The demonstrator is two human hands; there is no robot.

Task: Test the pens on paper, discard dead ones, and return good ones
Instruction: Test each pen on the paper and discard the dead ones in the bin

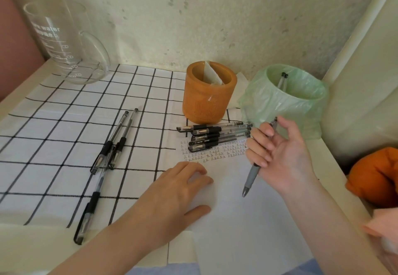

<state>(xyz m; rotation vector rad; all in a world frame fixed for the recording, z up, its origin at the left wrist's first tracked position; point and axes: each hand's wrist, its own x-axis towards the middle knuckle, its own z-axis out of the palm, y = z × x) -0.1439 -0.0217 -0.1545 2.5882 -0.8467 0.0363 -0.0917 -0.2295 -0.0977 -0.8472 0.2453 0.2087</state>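
The right hand's (284, 156) fingers (261, 145) curl loosely round a grey pen (251, 177), tip down over the paper (247, 231). The left hand (178, 190) rests on the sheet with relaxed fingers. So slack a hold may let the pen slip and roll into the row of pens (215, 137) just above, mixing tested with untested. The orange holder (209, 95) and the green-bagged bin (286, 102) stand side by side on the counter, so a pen could be dropped into the wrong one. The test marks resemble 正. The pen labels are too small to read, and the glass jug (64, 44) reads "water".
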